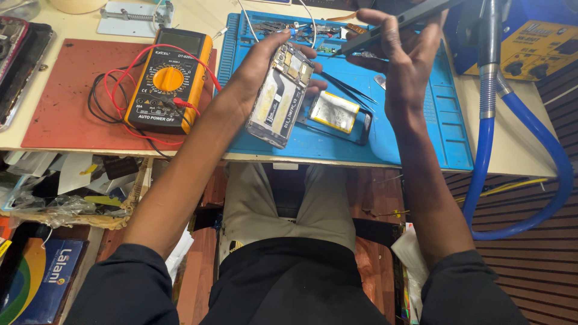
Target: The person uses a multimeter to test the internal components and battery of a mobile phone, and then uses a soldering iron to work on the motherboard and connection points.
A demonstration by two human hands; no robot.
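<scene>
Though cropped above, right hand (409,57) grips dark panel (400,21)

On the repair mat (445,135) a battery (335,111) lies beside tweezers (349,90), the multimeter (168,78) sits left on another mat (66,114), and what is probably a hose (542,144) hangs right.

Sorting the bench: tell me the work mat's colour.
Blue, seen in the head view: ridged rubber work mat.

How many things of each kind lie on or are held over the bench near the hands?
Opened phone, in left hand: 1
Dark flat tool, in right hand: 1
Battery: 1
Tweezers: 1
Multimeter: 1
Mats, blue and red: 2
Total: 7
</scene>
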